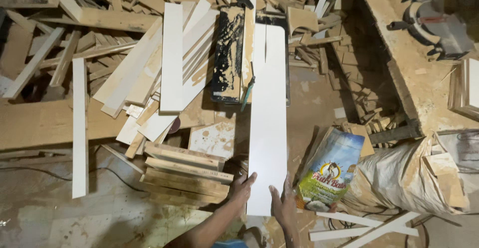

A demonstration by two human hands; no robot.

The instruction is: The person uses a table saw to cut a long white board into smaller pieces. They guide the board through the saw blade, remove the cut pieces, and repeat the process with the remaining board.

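Left hand [243, 187]: fingers curl on the near left edge of the long white board [268, 123].
Right hand [283, 205]: flat on its near end, thumb gripping.
Board: lies over the scrap wood pile [184, 170].
Tip: hold both sides tight, keep it level.

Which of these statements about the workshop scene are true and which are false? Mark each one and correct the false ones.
1. Both hands hold the near end of the long white panel. True: the left hand and the right hand grip its end.
2. The white panel stands upright against a wall. False: it lies flat, stretching away from the person.
3. A printed sack lies to the right of the panel. True.
4. The stack of wooden boards is to the right of the panel. False: it is to the left, beside the left hand.
5. The floor is swept clean. False: wood offcuts are scattered about.
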